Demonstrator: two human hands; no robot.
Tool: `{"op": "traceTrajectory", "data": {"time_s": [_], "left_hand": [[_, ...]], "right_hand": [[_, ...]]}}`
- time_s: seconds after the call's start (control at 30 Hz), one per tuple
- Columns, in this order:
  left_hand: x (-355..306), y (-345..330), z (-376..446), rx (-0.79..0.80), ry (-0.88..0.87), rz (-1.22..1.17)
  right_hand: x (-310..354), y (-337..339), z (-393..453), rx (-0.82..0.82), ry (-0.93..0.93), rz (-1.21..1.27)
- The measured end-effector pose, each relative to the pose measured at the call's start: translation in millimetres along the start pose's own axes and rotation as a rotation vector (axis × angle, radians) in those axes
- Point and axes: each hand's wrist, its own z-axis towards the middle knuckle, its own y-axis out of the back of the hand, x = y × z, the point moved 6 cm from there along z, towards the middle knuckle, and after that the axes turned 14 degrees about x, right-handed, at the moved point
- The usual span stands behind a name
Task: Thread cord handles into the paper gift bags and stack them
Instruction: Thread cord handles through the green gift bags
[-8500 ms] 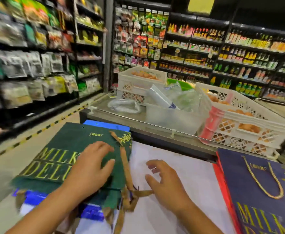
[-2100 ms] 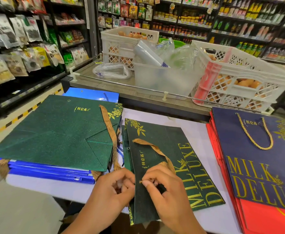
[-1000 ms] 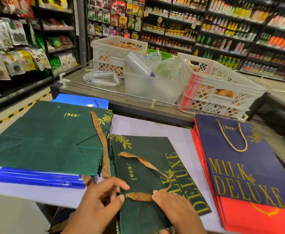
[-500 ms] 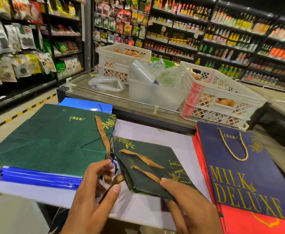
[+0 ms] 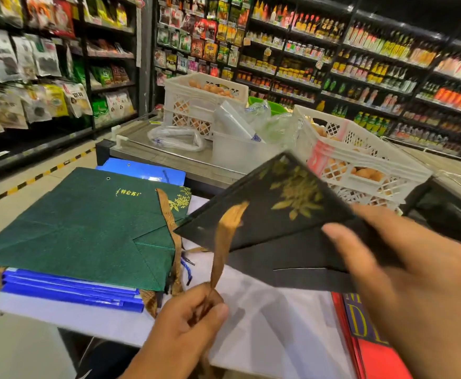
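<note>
A dark green bag (image 5: 284,214) is held tilted above the bench (image 5: 278,318) by the right hand (image 5: 412,274), whose fingers are curled over its near edge, the thumb lying on its face. A brown ribbon handle (image 5: 225,242) hangs from the bag's face and its lower end is pinched between the fingers of the left hand (image 5: 188,324), near the bench's near edge. Whether the handle's other end is already through its hole cannot be told, as the bag is blurred. To the left, a stack (image 5: 73,242) of flat bags is seen, a green one on top and blue ones beneath, brown ribbon trailing along its right side. At the near right, part of a second pile (image 5: 371,348), navy over red, is visible. The work appears partly done: stacks have been built on both sides, while the lifted bag remains to be finished and added to a stack.
</note>
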Motion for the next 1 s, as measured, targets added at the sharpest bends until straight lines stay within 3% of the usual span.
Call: {"op": "traceTrajectory", "data": {"time_s": [0.1, 0.3, 0.43, 0.6, 0.77, 1.0], "left_hand": [[0.9, 20.3, 0.5, -0.026, -0.065, 0.131], [13.6, 42.3, 1.7, -0.096, -0.058, 0.048], [21.0, 39.6, 2.3, -0.047, -0.011, 0.01], [23.0, 32.3, 4.6, 0.028, -0.012, 0.205], [24.3, 31.4, 8.1, 0.053, -0.008, 0.306], [28.5, 35.9, 11.6, 0.017, 0.047, 0.311]], "right_hand": [[-28.6, 13.7, 24.0, 0.021, -0.062, 0.019], [-77.5, -14.0, 65.3, 0.163, -0.043, 0.116], [-104.9, -74.6, 82.8, 0.426, -0.035, 0.109], [-123.1, -160.6, 87.4, 0.677, 0.009, 0.039], [-119.2, -234.3, 80.8, 0.786, 0.112, 0.012], [-118.9, -308.8, 42.7, 0.985, -0.018, -0.056]]}}
